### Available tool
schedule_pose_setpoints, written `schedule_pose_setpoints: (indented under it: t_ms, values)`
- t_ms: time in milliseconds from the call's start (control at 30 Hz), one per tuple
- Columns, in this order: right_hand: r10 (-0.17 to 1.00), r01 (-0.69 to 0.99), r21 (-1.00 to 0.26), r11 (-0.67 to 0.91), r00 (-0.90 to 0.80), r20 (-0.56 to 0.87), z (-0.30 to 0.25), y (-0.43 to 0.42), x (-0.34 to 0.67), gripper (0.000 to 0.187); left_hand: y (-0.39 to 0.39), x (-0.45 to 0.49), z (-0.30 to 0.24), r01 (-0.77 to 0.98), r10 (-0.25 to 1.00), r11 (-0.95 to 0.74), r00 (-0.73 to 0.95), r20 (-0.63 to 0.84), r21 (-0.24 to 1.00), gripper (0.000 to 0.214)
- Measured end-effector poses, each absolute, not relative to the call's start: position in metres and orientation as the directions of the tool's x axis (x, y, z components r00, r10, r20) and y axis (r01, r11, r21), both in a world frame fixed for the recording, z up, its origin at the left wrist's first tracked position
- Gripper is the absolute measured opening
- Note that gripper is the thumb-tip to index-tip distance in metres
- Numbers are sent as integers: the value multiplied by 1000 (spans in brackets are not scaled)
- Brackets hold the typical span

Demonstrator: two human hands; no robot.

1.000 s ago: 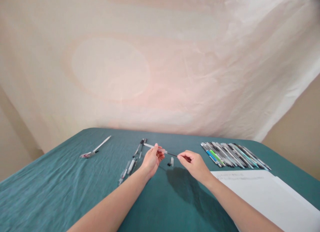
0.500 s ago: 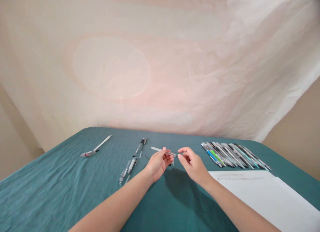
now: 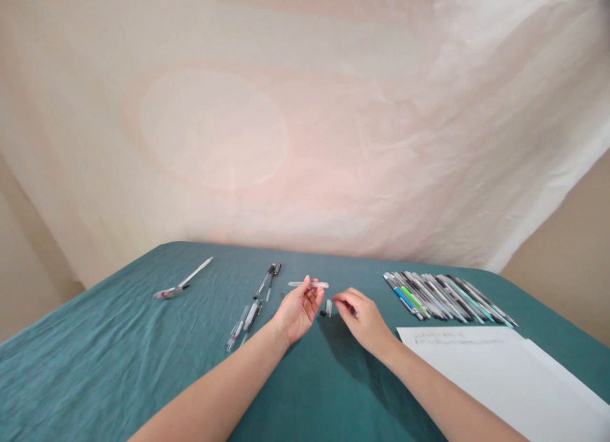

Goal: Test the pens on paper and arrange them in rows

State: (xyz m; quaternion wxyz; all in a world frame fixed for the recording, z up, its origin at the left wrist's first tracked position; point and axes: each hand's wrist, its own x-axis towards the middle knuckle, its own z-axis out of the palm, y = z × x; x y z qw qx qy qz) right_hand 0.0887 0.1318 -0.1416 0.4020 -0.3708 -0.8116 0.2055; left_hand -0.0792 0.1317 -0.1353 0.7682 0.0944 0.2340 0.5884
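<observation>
Clear pen barrel (image 3: 309, 284), held level above the worktop (image 3: 119, 353), pinched in the fingertip grip of my left hand (image 3: 298, 312); my right hand (image 3: 359, 318) sits just beside it with fingers drawn narrow, and I cannot tell whether that grip holds anything. A small cap piece (image 3: 328, 308) lies on the worktop between my two hands. Outward: loose pens (image 3: 248, 315) to the left, a single pen (image 3: 183, 282) farther left, a row of pens (image 3: 443, 294) to the right, white paper (image 3: 500, 372) beside my right forearm.

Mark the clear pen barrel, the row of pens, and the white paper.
clear pen barrel (image 3: 296, 284), head view, free part of the tube
row of pens (image 3: 445, 294), head view, middle of the row
white paper (image 3: 490, 372), head view, bare middle of the sheet
</observation>
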Motion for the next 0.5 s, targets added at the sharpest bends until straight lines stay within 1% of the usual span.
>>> schedule_pose_setpoints:
  t_ms: [67,133,233,300,367,433,500]
  values:
    - [669,510,-435,742,-523,528,-146,130,84,18,131,-79,-136,-860,948,292,204,-243,418,16]
    - [607,552,-280,786,-601,520,-149,129,79,17,131,-78,-137,-860,948,294,207,-241,416,16]
    - [565,585,-130,800,-664,490,-153,130,74,16,130,-77,-138,-860,951,287,202,-235,422,16]
    - [553,586,-87,805,-690,468,-155,130,73,15,130,-76,-138,-858,952,282,195,-236,429,15]
    - [545,582,-70,810,-704,456,-155,130,73,14,130,-76,-138,-856,952,277,185,-242,437,15]
    - [542,580,-69,812,-703,460,-156,128,73,13,130,-76,-138,-853,955,268,172,-243,447,15]
    - [544,574,-98,813,-690,478,-155,126,73,13,131,-76,-139,-851,959,252,157,-236,461,14]
